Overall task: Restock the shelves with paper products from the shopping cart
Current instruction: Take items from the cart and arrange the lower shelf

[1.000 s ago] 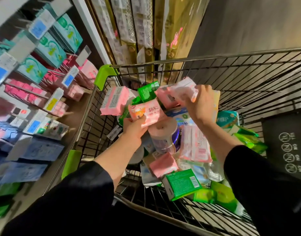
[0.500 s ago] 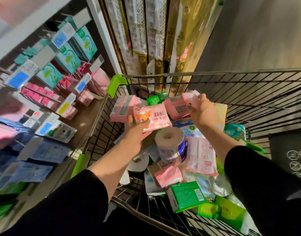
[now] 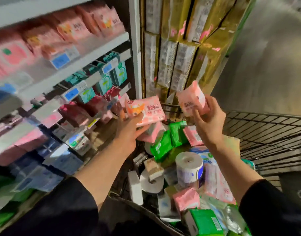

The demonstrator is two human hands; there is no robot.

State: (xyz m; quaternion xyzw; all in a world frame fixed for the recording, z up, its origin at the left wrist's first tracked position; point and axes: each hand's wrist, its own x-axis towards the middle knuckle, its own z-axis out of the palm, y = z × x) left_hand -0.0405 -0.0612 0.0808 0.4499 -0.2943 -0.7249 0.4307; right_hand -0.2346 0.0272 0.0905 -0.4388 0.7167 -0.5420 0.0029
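While above the cart rim (image 3: pixel 265 116), each grip pinching a pink pack: left hand (image 3: pixel 129 132), right hand (image 3: pixel 208 120).

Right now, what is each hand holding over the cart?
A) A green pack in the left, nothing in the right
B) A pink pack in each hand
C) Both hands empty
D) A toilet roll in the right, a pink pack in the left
B: the left hand grips a pink pack with printed lettering, and the right hand pinches a second pink pack, both raised above the cart.
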